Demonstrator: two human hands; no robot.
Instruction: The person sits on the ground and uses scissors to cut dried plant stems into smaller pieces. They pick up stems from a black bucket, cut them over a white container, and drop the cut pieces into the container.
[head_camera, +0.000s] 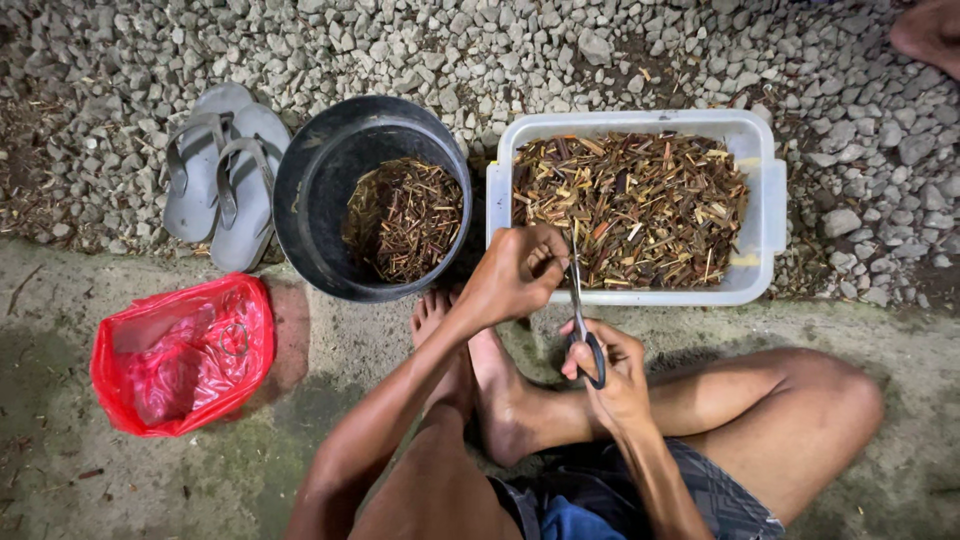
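My right hand grips the black handles of a pair of scissors, blades pointing up toward the white tub. My left hand is closed around a small stick-like piece held at the scissor blades, just over the front rim of the white plastic tub, which is filled with brown cut stems. A black bucket, tilted toward me at the left of the tub, holds more cut stems. My crossed bare feet lie below the hands.
A red plastic bag lies on the concrete at left. A pair of grey flip-flops rests on the gravel beside the bucket. Gravel covers the far ground. Another person's foot shows at top right.
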